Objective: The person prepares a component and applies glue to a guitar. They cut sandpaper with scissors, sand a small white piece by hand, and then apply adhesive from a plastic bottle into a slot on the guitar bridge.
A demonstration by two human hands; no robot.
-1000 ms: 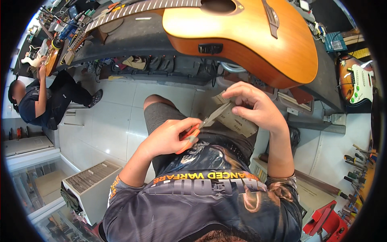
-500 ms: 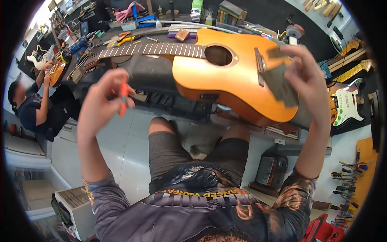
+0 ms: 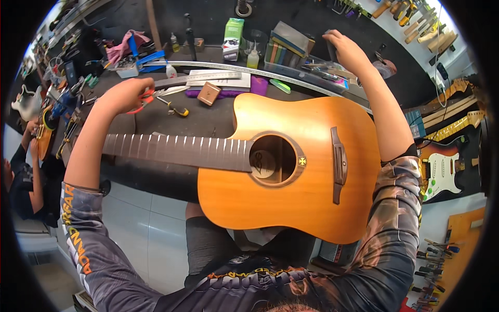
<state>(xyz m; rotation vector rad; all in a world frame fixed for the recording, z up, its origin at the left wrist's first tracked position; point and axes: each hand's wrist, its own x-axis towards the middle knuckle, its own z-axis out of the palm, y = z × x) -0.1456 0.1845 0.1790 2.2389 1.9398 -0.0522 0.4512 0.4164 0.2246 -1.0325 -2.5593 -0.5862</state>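
Note:
Over the far left of the bench, my left hand (image 3: 127,95) is closed on red-handled scissors (image 3: 141,103); the blades cannot be made out clearly. My right hand (image 3: 347,51) reaches to the back right, pinching a dark grey piece of sheet (image 3: 331,50) seen almost edge-on. Between my forearms lies an acoustic guitar (image 3: 306,208), its top facing up and its neck pointing left. No strings show on its dark bridge (image 3: 339,165). Beside my left fingertips, a steel ruler (image 3: 182,80) rests on the bench.
Near the ruler are a yellow-and-black tool (image 3: 178,109), a wooden block (image 3: 209,93) and a purple cloth (image 3: 260,86). Farther back stand a green-and-white box (image 3: 232,39), a bottle (image 3: 253,58) and a bin of sheets (image 3: 283,49). Another person (image 3: 28,182) works at left.
Both hands have moved away from me, the left with the scissors, the right to the back. The grey-brown pieces in my right hand now show only as a thin dark edge. The guitar appears nearer.

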